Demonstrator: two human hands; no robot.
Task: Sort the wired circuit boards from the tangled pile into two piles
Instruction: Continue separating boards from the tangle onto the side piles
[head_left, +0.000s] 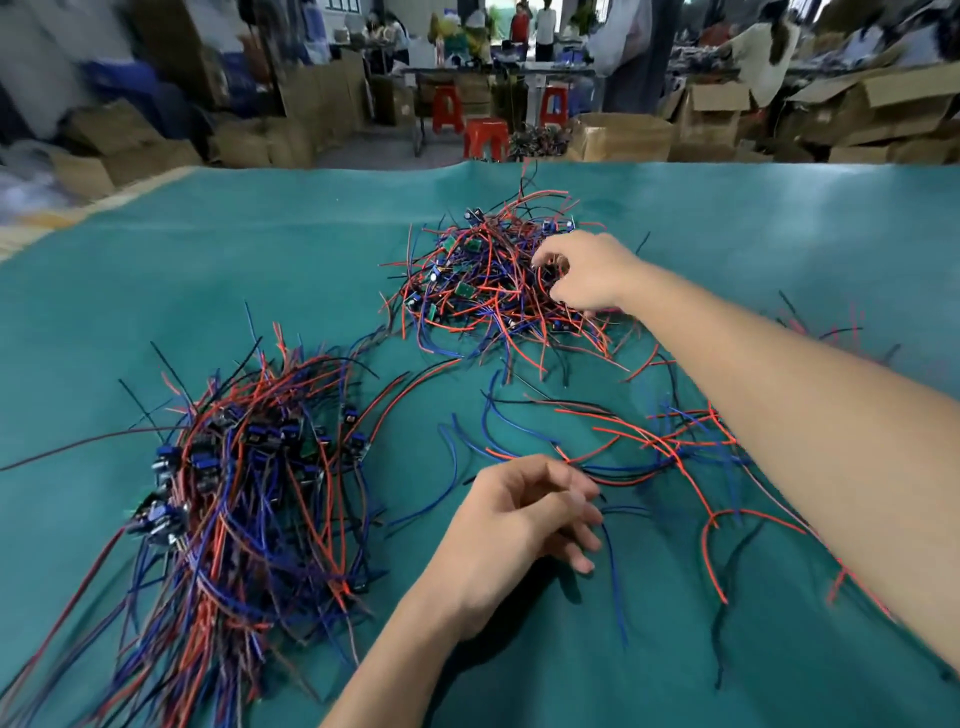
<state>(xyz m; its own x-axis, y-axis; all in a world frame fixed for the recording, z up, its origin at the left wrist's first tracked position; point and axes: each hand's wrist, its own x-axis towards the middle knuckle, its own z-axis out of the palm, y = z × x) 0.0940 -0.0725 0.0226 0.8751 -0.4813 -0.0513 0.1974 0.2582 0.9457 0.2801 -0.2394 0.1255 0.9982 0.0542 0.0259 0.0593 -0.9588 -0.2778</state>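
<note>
**Picking from the far tangle: right hand engaged, left hand idle**

Reaching across the green tabletop, the right hand sits on the near right edge of the tangled pile, which lies far and centre. Its fingers are curled down into the red, blue and black leads; they appear to pinch a wire or board, though the item itself is hidden among the strands. The curl suits teasing one unit free without dragging its neighbours.

The left hand hovers low at near centre, fingers loosely bent and holding nothing. Judgement: it waits to receive or steady whatever comes out.

A sorted pile lies at near left, well apart from both hands, its leads running roughly one way and the small boards clustered at the upper end. That alignment suggests deliberate laying-down.

Loose wired units are strewn between the left hand and the right forearm. These may form the second pile, though this cannot be confirmed.

Much of the tangle remains; sorting looks partway done.
</note>
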